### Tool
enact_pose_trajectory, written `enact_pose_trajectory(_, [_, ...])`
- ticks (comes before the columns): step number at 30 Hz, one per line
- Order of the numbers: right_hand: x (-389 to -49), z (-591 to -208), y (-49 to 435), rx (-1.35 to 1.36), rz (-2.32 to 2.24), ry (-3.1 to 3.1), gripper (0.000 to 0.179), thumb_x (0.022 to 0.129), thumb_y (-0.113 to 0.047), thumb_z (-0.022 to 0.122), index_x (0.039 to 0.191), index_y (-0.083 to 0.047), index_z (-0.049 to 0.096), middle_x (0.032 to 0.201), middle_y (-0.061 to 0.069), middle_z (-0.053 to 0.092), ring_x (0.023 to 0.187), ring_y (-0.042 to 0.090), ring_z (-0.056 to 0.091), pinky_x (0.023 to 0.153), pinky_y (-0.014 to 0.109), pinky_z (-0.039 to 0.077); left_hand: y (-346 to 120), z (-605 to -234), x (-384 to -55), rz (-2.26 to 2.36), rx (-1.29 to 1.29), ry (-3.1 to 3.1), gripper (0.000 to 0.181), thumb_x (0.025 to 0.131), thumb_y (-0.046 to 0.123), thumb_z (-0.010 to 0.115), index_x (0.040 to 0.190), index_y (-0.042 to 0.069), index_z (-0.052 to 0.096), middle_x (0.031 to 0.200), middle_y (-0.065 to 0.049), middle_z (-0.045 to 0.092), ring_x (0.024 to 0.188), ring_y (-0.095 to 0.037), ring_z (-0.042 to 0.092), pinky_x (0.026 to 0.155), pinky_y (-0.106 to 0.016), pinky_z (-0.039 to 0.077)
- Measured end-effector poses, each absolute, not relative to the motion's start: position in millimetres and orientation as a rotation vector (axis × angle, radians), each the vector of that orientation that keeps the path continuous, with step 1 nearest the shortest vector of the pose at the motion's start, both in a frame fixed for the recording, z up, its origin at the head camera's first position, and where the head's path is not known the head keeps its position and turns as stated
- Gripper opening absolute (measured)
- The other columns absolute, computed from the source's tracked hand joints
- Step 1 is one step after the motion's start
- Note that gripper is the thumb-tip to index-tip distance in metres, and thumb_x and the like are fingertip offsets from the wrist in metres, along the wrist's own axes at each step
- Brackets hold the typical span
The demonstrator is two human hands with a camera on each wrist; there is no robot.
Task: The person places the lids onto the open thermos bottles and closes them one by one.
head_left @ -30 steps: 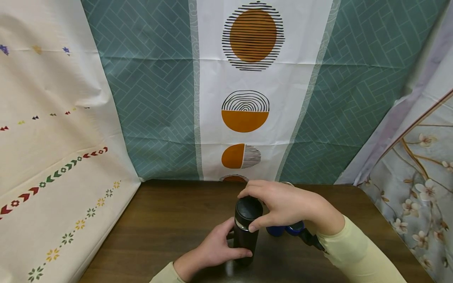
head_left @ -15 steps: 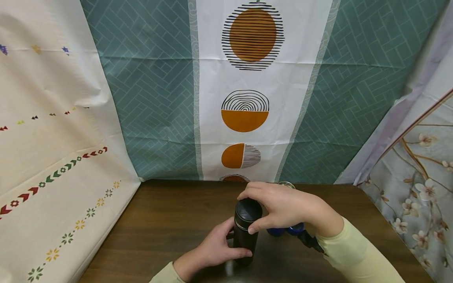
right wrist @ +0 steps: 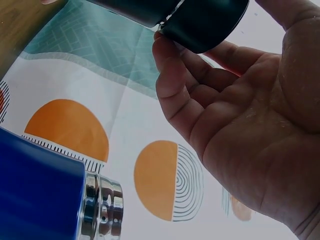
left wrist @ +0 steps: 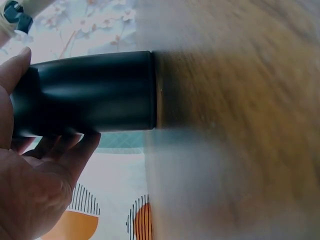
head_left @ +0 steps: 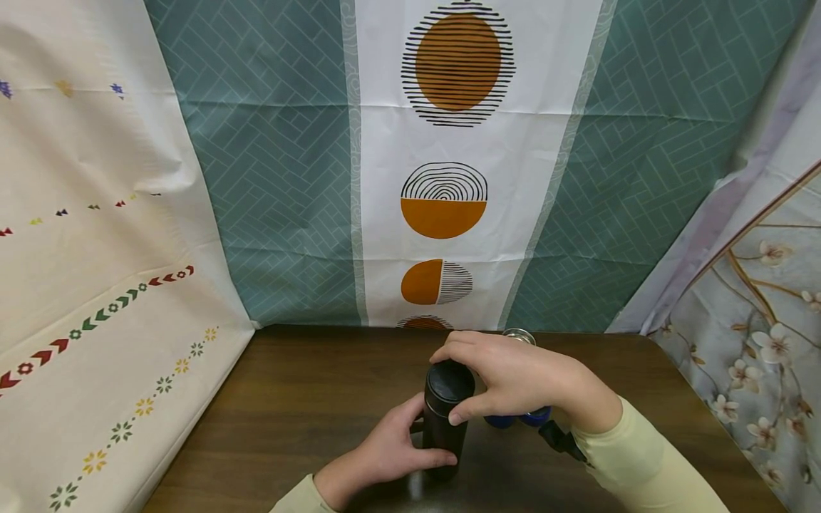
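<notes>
Gripping a black vacuum flask (head_left: 444, 436) in both hands, lower centre of the head frame. Flask stands upright, base on the dark brown wooden table (head_left: 321, 399). Left hand (head_left: 393, 453) wraps the body from the left side, thumb across the near face low down, fingers round the far side. Right hand (head_left: 513, 370) comes in from the right and pinches the black lid (head_left: 451, 382) between thumb and curled fingers. Narrow seam with a bright glint between lid and body in the right wrist view; can't tell if the lid is loose. Left wrist view: flask base touches the wood, flask runs sideways across the left half. Blue bottle (right wrist: 40, 185) at lower left of the right wrist frame, bare silver neck (right wrist: 102, 207) pointing right, apart from the hand. In the head frame it's mostly hidden behind the right hand. Black strap (head_left: 561, 439) at the right wrist, by the pale yellow sleeve (head_left: 641, 456). Behind: teal-and-white cloth (head_left: 288, 178) with orange circles, cream patterned cloth (head_left: 96, 157) at left, floral cloth (head_left: 757, 385) at right.
</notes>
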State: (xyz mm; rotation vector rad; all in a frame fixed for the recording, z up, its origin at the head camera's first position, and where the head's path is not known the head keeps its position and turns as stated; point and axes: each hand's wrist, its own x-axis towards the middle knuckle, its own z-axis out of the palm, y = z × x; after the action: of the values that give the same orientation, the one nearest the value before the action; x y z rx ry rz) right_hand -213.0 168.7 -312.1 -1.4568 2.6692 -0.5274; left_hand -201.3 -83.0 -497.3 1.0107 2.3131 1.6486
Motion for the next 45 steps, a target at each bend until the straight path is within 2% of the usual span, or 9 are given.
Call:
enact_pose_trajectory(9, [-213,-314,169,-1.458,-0.520,2.678,0.067,0.093,-0.063,0.086,0.144,-0.025,0.066,0.129,-0.020,0.060,0.111,0.001,0.060,0.096,0.029,0.057,-86,-500,-201,1.606,1.013,2.320,0.079,0.090,0.038,0.097,0.156,0.037,0.053,0.149,0.011,0.065,0.134,-0.014,0.065,0.114,-0.043,0.053])
enact_pose_trajectory(13, [-213,-314,170,-1.463,-0.525,2.675,0.067,0.093,-0.063,0.086,0.144,-0.025,0.066,0.129,-0.020,0.060,0.111,0.001,0.060,0.096,0.029,0.057,-90,-502,-201,1.574,1.028,2.319,0.081,0.091,0.038,0.096,0.159,0.035,0.050,0.144,0.010,0.065,0.134,-0.015,0.064,0.112,-0.043,0.055])
enact_pose_trajectory(21, [-213,-316,171,-1.476,-0.555,2.671,0.068,0.094,-0.063,0.085,0.146,-0.025,0.065,0.130,-0.020,0.060,0.108,0.002,0.059,0.094,0.029,0.056,-93,-503,-201,1.579,1.075,2.316,0.076,0.093,0.033,0.095,0.157,0.031,0.053,0.142,0.007,0.066,0.133,-0.016,0.064,0.107,-0.042,0.058])
enact_pose_trajectory(25, [-212,-323,173,-1.447,-0.677,2.641,0.072,0.094,-0.063,0.084,0.151,-0.025,0.061,0.136,-0.017,0.059,0.106,0.005,0.060,0.090,0.029,0.057,-93,-503,-201,1.580,1.084,2.316,0.075,0.093,0.030,0.095,0.155,0.030,0.054,0.143,0.006,0.066,0.133,-0.016,0.064,0.107,-0.043,0.059])
enact_pose_trajectory(27, [-211,-329,175,-1.420,-0.776,2.612,0.076,0.095,-0.061,0.085,0.156,-0.026,0.057,0.142,-0.014,0.059,0.110,0.007,0.060,0.092,0.031,0.057,-93,-503,-200,1.579,1.088,2.317,0.074,0.093,0.030,0.095,0.155,0.031,0.054,0.143,0.006,0.066,0.134,-0.016,0.064,0.107,-0.043,0.059])
enact_pose_trajectory(32, [-210,-355,182,-1.396,-1.081,2.551,0.084,0.095,-0.046,0.091,0.165,-0.026,0.048,0.152,-0.007,0.058,0.127,0.014,0.060,0.107,0.038,0.054,-92,-504,-201,1.583,1.093,2.316,0.073,0.092,0.029,0.096,0.154,0.031,0.055,0.141,0.007,0.067,0.133,-0.016,0.064,0.107,-0.040,0.058])
enact_pose_trajectory(39, [-208,-392,188,-1.335,-1.503,2.452,0.081,0.093,-0.014,0.092,0.163,-0.025,0.053,0.152,-0.002,0.061,0.125,0.022,0.064,0.109,0.039,0.051,-90,-504,-201,1.572,1.091,2.320,0.072,0.093,0.031,0.095,0.153,0.032,0.056,0.139,0.008,0.068,0.133,-0.016,0.065,0.106,-0.041,0.058])
enact_pose_trajectory(45, [-206,-406,181,-1.253,-1.649,2.283,0.085,0.095,-0.007,0.088,0.168,-0.024,0.049,0.161,0.000,0.059,0.144,0.026,0.059,0.121,0.036,0.042,-92,-505,-201,1.577,1.078,2.313,0.072,0.094,0.031,0.094,0.154,0.031,0.055,0.141,0.007,0.068,0.134,-0.017,0.064,0.107,-0.042,0.058])
